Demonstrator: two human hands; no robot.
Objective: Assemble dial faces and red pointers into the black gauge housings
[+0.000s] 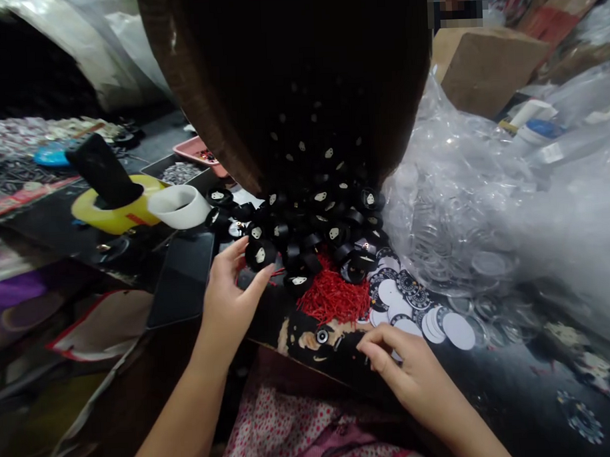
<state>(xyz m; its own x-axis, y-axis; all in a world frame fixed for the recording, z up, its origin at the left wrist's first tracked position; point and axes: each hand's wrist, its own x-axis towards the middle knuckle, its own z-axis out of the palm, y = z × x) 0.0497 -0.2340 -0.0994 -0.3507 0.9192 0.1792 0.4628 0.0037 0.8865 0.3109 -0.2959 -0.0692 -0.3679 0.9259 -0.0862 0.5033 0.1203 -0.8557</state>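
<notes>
My left hand (233, 284) has thumb and fingers around a round black part (260, 255) with a small pale plate on it, at the near left of a heap of similar black parts (322, 218). My right hand (397, 355) is at the table's front edge with thumb and index fingertips pinched together; what they hold, if anything, is too small to name. Between the hands lie a pile of red pieces (333, 295) and a small ring (321, 336). White and black printed discs (412, 295) are spread just beyond my right hand.
A large dark container (205, 112) opens over the heap. Left are a phone (181, 279), a yellow tape roll (114, 218), a white roll (179, 206) and a pink tray (189, 150). A plastic bag of clear discs (455, 216) fills the right.
</notes>
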